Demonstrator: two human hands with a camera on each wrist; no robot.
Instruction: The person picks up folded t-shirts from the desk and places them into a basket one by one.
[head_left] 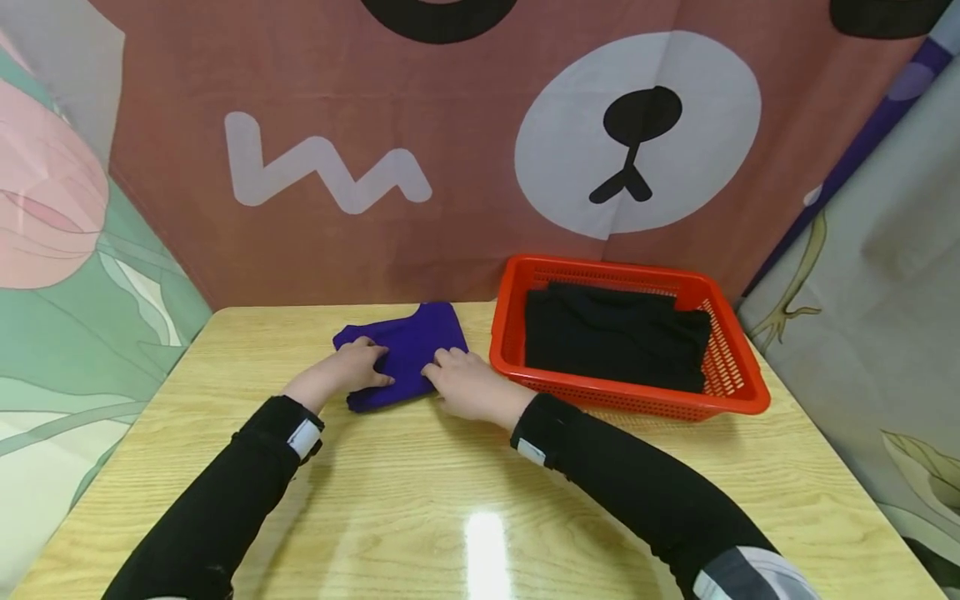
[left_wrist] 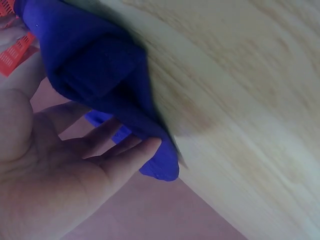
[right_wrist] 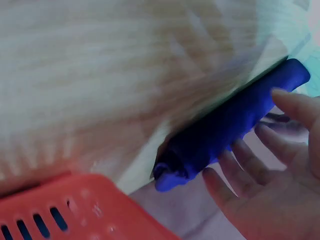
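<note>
Head view: your left hand (head_left: 351,367) and right hand (head_left: 467,386), fingers loosely extended, touch the folded purple cloth (head_left: 411,354) just left of frame centre, whose layers could unfold if you pull unevenly.

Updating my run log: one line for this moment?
left hand: touching purple cloth | right hand: touching purple cloth | red basket: black cloth inside

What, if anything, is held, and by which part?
No firm hold shows: the left hand touches the purple cloth toward its left, the right hand its right side.
</note>
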